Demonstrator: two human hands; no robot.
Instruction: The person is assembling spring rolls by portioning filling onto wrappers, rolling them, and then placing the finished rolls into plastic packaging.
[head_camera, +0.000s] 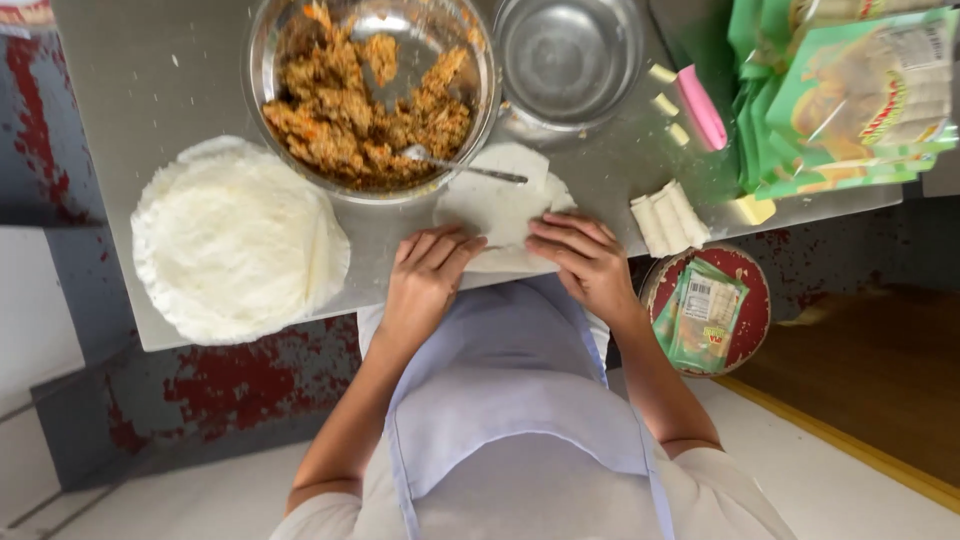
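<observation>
Down at the near edge of the grey desk, both hands press on a round white wrapper that lies flat in front of the person. The left hand rests on the wrapper's near left rim with its fingers stretched forward and close together, its grip released and pressing flat rather than clenched. The right hand lies on the near right rim, its fingers pointing left and bent over the edge of the sheet, seemingly pinching or folding it; how firmly it grips cannot be told.

Just beyond the wrapper stands a metal bowl filled with a brown, crumbly filling, and a spoon leans in it with its handle reaching out over the wrapper. To the left of the hands sits a thick stack of white wrappers. An empty steel bowl stands to the right of the full one. Three finished white rolls lie side by side near the right hand. Green packets are piled at the far right, beside a pink tool.
</observation>
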